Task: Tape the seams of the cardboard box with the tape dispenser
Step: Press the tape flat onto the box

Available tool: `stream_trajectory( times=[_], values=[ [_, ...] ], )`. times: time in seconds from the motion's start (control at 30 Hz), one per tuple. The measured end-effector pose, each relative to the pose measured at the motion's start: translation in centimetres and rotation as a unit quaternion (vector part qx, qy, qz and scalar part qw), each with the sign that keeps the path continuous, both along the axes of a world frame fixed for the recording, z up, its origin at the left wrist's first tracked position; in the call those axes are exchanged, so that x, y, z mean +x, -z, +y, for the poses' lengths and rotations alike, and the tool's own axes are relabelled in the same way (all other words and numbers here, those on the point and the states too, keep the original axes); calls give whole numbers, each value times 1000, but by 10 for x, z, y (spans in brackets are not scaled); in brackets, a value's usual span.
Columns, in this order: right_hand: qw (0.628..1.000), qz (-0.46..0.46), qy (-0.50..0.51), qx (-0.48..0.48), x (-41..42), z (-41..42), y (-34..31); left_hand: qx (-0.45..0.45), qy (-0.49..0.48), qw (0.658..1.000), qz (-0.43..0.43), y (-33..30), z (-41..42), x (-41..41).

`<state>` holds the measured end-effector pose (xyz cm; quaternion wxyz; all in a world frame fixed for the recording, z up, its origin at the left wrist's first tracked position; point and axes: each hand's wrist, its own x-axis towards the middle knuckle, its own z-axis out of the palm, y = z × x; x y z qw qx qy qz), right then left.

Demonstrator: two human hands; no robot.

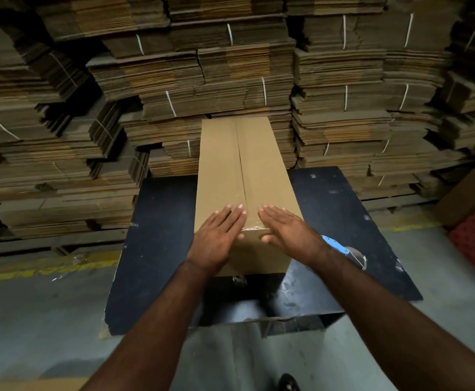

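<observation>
Both hands lie flat with straight fingers, holding nothing: the left hand (pixel 218 235) and right hand (pixel 287 231) press the near top edge of the long brown cardboard box (pixel 244 165), either side of its taped centre seam. The box rests on a black surface (pixel 157 249); a blue tape dispenser (pixel 343 249) lies just right.

Left hand (pixel 216 238) and right hand (pixel 287 231): bare, no gloves, rings or watch; nails short and pale; both forearms uncovered behind the wrists, no sleeve in view; a dark shoe (pixel 288 383) shows below the right forearm.
</observation>
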<state>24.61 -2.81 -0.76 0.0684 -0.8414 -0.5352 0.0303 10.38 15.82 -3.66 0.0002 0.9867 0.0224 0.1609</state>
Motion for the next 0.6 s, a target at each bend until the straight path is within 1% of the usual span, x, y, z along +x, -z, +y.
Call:
stream_trajectory(
  times=[0.1, 0.2, 0.27, 0.33, 0.4, 0.5, 0.57, 0.6],
  values=[
    [999, 2, 17, 28, 10, -1, -2, -32, -8, 999, -10, -10, -21, 12],
    [1000, -3, 14, 25, 13, -4, 3, -62, -25, 998, -14, -7, -39, 26],
    [1000, -6, 1, 23, 15, -7, 9, -44, -17, 999, 1, 0, -36, 26],
    [998, -39, -26, 51, 18, -13, 16, -28, -4, 999, 34, 3, -29, 21],
    [996, -36, -56, 57, 20, -18, 15, -30, 0, 998, 55, -1, -28, 20],
    [999, -3, -32, 28, 26, -22, 7, -93, -31, 995, 15, -10, -42, 29],
    [999, -2, -11, 39, 28, -20, 3, -122, -62, 990, 18, -14, -53, 38],
    [999, -8, -6, 39, 28, -19, 3, -119, -70, 990, 16, -13, -57, 41]
  ],
)
